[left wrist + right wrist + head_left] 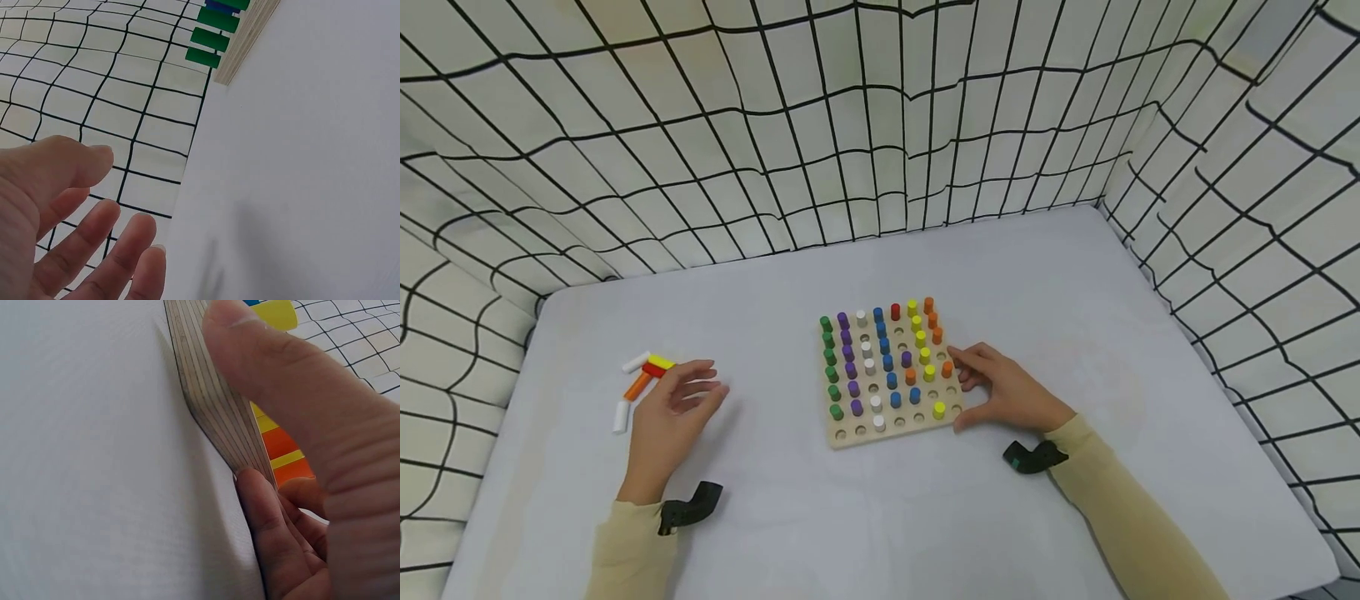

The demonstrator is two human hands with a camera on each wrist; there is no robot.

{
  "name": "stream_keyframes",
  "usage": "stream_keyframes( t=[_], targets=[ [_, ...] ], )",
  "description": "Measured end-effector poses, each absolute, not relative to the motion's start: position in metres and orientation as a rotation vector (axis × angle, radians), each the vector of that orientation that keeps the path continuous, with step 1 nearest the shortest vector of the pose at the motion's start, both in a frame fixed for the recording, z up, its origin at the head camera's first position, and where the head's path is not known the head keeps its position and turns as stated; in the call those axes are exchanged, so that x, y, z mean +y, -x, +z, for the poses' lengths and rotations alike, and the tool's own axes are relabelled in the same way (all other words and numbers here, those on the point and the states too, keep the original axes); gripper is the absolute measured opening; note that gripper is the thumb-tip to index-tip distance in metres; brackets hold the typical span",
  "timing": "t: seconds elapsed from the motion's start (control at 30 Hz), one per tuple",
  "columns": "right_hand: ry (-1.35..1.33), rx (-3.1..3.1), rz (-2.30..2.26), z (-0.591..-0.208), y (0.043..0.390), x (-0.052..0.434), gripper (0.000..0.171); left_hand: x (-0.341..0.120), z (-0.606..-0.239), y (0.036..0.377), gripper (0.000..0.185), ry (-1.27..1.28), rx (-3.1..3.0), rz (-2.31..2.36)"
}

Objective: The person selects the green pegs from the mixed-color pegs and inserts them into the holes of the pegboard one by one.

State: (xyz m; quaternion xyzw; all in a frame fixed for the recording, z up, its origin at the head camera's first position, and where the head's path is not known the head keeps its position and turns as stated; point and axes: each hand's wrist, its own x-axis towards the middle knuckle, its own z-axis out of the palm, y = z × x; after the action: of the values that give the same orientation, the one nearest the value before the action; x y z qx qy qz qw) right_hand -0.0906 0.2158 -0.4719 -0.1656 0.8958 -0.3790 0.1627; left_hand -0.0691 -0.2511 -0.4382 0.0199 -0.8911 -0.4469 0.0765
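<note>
A wooden pegboard (843, 434) lies flat mid-table, with coloured pegs upright in columns: green, purple, white, blue, yellow and orange among them. Several of its holes hold no peg. My right hand (1002, 386) grips the board at its right side, thumb near the front corner and fingers along the right edge. In the right wrist view, the thumb and fingers of the right hand (294, 387) touch the layered wooden rim (212, 394). At the left, my left hand (672, 417) hovers with loosely bent, parted fingers and nothing between them, beside loose pegs, including a white peg (621, 417).
Near the left hand lie an orange peg (637, 386), a red peg (653, 370), a yellow peg (661, 362) and another white peg (636, 362). A white cloth (775, 517) covers the table. Black netting (865, 133) over white sheets surrounds its back and sides.
</note>
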Motion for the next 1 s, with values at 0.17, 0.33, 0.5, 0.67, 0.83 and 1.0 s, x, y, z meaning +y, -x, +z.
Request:
stream_keyframes(
  t=[0.17, 0.33, 0.5, 0.67, 0.83, 1.0],
  targets=[
    [0.487, 2.567, -1.069, -0.472, 0.089, 0.216, 0.114, -0.258, -0.445, 0.069, 0.041, -0.051, -2.644, -1.259],
    [0.501, 2.572, -1.073, -0.471, 0.089, 0.217, 0.113, -0.264, -0.448, 0.071, 0.039, -0.073, -2.632, -1.198],
    [0.509, 2.57, -1.072, -0.472, 0.09, 0.216, 0.113, -0.269, -0.449, 0.068, 0.039, -0.186, -2.639, -1.165],
    [0.514, 2.568, -1.077, -0.473, 0.091, 0.217, 0.114, -0.275, -0.45, 0.067, 0.036, -0.22, -2.57, -1.161],
    [0.515, 2.564, -1.081, -0.476, 0.092, 0.217, 0.114, -0.282, -0.452, 0.067, 0.032, -0.286, -2.498, -1.143],
    [0.508, 2.569, -1.079, -0.477, 0.091, 0.217, 0.115, -0.287, -0.456, 0.066, 0.034, -0.369, -2.539, -1.095]
  ],
)
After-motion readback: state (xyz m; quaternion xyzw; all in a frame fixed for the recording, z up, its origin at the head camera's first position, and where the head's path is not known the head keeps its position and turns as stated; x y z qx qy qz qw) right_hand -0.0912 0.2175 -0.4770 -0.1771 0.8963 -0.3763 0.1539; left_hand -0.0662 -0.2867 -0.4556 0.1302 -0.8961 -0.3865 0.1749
